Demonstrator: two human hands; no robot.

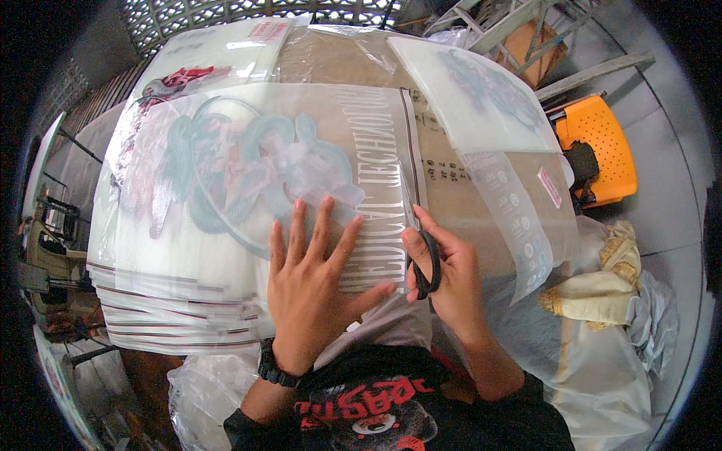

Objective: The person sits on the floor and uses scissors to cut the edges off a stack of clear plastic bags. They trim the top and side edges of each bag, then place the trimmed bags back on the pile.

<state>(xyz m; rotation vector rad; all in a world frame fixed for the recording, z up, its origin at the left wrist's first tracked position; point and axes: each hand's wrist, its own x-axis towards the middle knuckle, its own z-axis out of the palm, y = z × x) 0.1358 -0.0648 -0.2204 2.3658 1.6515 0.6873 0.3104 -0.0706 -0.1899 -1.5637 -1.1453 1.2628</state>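
A large translucent film sheet [248,165] with a teal design and white lettering along its right side lies on top of a stack of similar sheets [173,319]. My left hand [308,278] presses flat on it, fingers spread, a black watch on the wrist. In my right hand [455,282] are scissors with black handles [427,274], their blades pointing away from me along the sheet's right edge beside a dark stripe. Part of the blades is hard to make out against the film. Farther right, a narrow clear strip [519,218] with white printed icons hangs over brown wrapping.
Another stack of printed sheets [481,98] sits at the far right of the work surface. Beyond stand an orange perforated plastic seat [609,154] and a ladder-like frame [594,75]. Cream cloth [594,297] and clear plastic [602,376] lie at the right; a plastic bag [207,398] is near left.
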